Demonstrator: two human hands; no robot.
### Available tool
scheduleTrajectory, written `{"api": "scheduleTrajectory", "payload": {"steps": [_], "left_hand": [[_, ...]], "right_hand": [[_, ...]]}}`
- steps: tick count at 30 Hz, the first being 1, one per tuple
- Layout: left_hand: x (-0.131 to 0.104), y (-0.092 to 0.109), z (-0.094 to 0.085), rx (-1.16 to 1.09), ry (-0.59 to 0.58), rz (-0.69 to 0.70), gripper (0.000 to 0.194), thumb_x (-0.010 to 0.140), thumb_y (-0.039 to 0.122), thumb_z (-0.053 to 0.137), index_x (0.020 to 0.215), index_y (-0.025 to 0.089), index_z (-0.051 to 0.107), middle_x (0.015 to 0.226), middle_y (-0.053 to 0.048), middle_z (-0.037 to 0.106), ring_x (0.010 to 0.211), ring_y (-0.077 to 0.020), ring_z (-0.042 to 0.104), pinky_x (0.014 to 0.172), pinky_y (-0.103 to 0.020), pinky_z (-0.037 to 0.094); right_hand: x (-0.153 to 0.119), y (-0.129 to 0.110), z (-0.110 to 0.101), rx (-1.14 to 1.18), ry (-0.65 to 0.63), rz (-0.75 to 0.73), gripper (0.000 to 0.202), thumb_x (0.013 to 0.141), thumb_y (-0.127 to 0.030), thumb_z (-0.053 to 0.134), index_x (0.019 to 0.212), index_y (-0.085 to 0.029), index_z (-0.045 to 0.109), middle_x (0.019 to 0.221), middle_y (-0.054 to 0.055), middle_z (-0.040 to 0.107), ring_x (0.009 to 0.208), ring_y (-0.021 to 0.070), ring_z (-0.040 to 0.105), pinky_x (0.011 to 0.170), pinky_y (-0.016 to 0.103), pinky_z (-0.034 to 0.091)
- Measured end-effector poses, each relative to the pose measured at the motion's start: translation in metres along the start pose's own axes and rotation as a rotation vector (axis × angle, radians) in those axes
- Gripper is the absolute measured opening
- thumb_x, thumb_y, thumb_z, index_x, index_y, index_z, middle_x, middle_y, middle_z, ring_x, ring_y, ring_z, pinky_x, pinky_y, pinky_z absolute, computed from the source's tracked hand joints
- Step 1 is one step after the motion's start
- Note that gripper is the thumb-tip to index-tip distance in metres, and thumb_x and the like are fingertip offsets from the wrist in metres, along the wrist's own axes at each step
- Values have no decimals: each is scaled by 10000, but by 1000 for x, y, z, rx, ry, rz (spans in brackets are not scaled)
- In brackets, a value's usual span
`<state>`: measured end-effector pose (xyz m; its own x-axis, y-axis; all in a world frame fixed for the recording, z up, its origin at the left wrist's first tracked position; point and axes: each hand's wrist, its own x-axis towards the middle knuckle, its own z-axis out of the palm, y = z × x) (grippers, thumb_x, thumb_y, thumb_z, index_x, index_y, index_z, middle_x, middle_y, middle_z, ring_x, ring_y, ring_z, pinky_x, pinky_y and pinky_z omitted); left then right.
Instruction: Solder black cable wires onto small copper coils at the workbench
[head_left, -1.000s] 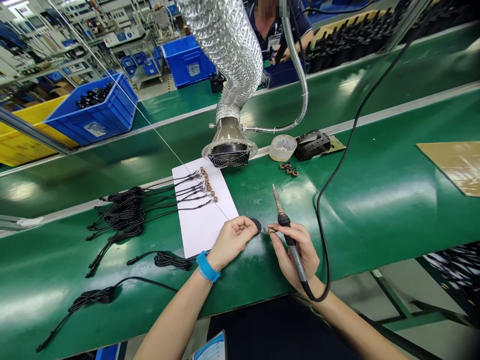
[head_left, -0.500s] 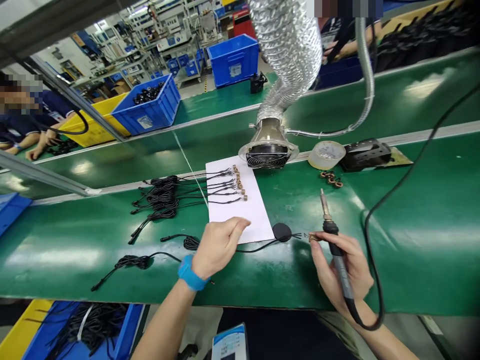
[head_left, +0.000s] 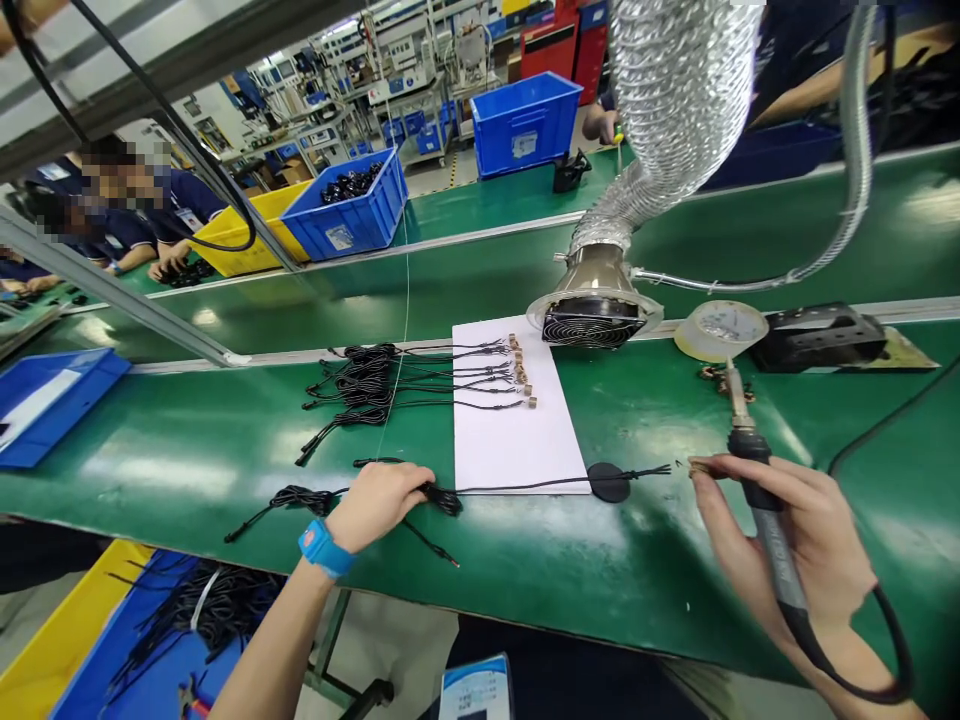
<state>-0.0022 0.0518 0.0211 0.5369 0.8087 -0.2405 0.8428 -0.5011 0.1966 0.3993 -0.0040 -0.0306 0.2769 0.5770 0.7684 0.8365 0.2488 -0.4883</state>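
My left hand (head_left: pixel 381 502), with a blue wristband, is closed on a coiled black cable (head_left: pixel 444 498). That cable's lead runs right across the white sheet (head_left: pixel 517 450) and over a black round disc (head_left: pixel 609 483), ending in split wires. In my right hand (head_left: pixel 795 530) are a soldering iron (head_left: pixel 766 520), tip upward, and a small copper-coloured part (head_left: pixel 697 467) pinched between thumb and index finger, just right of the wire ends. Several black cables (head_left: pixel 360 385) lie at the left, their ends at small copper-coloured rings (head_left: pixel 519 365) on the sheet.
A fan hood (head_left: pixel 596 300) on a silver duct hangs behind the sheet. Behind my right hand are a tape roll (head_left: pixel 720 330) and a black holder (head_left: pixel 817 337). Blue bin (head_left: pixel 64 405) at far left; cable-filled bin (head_left: pixel 112 660) below the table edge. People sit across the line.
My left hand has moved left from over the sheet's lower edge to the coiled cable and taken hold of it. The camera view has shifted left. My right hand still holds the iron and small part.
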Motion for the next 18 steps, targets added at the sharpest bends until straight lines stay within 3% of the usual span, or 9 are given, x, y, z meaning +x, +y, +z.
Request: {"api": "scheduleTrajectory", "payload": {"steps": [5, 8, 11, 15, 18], "left_hand": [[-6, -32, -30, 102, 185, -147, 296, 1002, 337, 482, 1227, 258, 659, 1203, -55, 729, 1023, -254, 695, 832, -317, 487], [-1, -59, -55, 241, 243, -277, 326, 990, 362, 483, 1238, 255, 666, 1229, -60, 723, 1049, -289, 688, 821, -344, 494], [11, -83, -72, 342, 222, -367, 327, 972, 357, 497, 1219, 242, 677, 1208, -76, 729, 1048, -316, 684, 784, -355, 494], [25, -98, -71, 359, 211, -434, 331, 936, 305, 525, 1215, 187, 659, 1172, -123, 726, 1026, -322, 681, 762, -349, 484], [30, -92, -59, 260, 309, -456, 394, 930, 337, 531, 1279, 175, 615, 1024, -110, 739, 904, -285, 686, 704, -318, 464]], "right_hand": [[13, -19, 18, 117, -132, -27, 336, 840, -261, 749, 1161, -304, 659, 971, 63, 696, 925, 241, 681, 851, 403, 558], [16, -38, 46, 229, -255, -57, 280, 897, -218, 661, 1174, -257, 640, 1063, 70, 628, 924, 200, 668, 822, 347, 566], [16, -52, 82, 314, -403, -125, 329, 932, -156, 567, 1252, -233, 580, 1114, 85, 587, 956, 188, 661, 792, 302, 560], [16, -53, 123, 225, -554, -222, 405, 916, -66, 485, 1285, -222, 544, 1102, 77, 567, 881, 178, 647, 730, 282, 534], [15, -47, 140, 120, -613, -261, 459, 872, -10, 464, 1268, -224, 548, 1053, 61, 567, 843, 174, 615, 712, 272, 505]]}}
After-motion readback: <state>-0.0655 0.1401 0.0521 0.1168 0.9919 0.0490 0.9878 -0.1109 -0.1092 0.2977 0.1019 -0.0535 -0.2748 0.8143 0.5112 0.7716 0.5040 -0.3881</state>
